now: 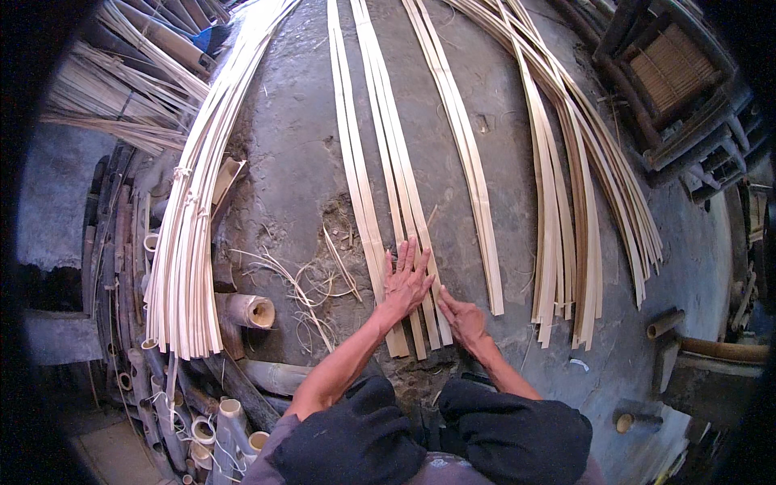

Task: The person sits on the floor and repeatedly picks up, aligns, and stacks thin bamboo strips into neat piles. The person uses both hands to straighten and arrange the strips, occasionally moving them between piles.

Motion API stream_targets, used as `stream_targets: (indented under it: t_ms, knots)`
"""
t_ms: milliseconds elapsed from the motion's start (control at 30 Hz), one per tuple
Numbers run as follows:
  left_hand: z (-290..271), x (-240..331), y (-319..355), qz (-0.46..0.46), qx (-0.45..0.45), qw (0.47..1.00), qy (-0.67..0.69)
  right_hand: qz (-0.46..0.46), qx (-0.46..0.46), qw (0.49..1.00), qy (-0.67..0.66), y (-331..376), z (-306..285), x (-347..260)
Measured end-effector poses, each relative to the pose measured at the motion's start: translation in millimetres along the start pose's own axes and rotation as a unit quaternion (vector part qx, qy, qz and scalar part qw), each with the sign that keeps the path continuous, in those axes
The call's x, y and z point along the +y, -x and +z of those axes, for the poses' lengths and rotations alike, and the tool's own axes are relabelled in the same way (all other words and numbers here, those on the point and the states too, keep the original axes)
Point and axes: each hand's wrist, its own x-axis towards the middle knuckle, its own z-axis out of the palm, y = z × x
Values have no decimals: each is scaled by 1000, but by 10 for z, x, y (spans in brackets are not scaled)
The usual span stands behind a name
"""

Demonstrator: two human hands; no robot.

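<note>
Head view: we've got our left hand [408, 279] laid across the pale middle strips [396, 343], fingers spread wide, palm down, gripping nothing that we can see.
Right hand: ours too [462, 319], fingers partly curled, tips at the right edge of those same strips; can't tell if it's pinching one.
Middle strips: they run from the top of the view down to just in front of our knees [509, 428], lower ends poking out below the left hand.
Right-hand pair: two more strips [493, 299] lie apart from the hands, with bare floor [513, 242] on either side, so there's some room to move there.
Left of the hands: a loose tangle of thin shavings [303, 303] takes up some floor, then a cut bamboo tube [246, 311], open end facing us.
Big bundles: a tied one [186, 299] on the left, a looser fan of strips [634, 242] on the right.
Hollow tubes: a cluster of open-ended bamboo pieces [202, 430] at lower left; can't make out what's inside, though pale string hangs around them.
Far corner: dark wooden furniture with a woven panel [671, 69], upper right.
</note>
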Motion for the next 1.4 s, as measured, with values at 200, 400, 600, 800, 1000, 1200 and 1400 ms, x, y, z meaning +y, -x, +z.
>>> stream_targets:
  t_ms: [200,400,600,800,1000,1200,1400]
  knots:
    - [-13,8,-5,1,7,1000,-1,32,192,973,121,-242,-434,354]
    - [24,134,-89,37,27,999,12,44,157,987,7,-307,-493,674]
    - [51,137,-112,40,22,999,-2,28,207,978,-30,-294,-636,651]
    - [69,85,-175,35,40,998,22,57,230,959,-159,-186,-1034,-81]
    - [57,169,-201,39,29,999,9,72,227,946,-219,-86,-537,37]
    - [77,149,-29,29,31,999,6,168,46,926,-336,-30,-427,-449]
    - [15,222,-110,42,-29,998,-32,58,121,955,-263,2,193,-1]
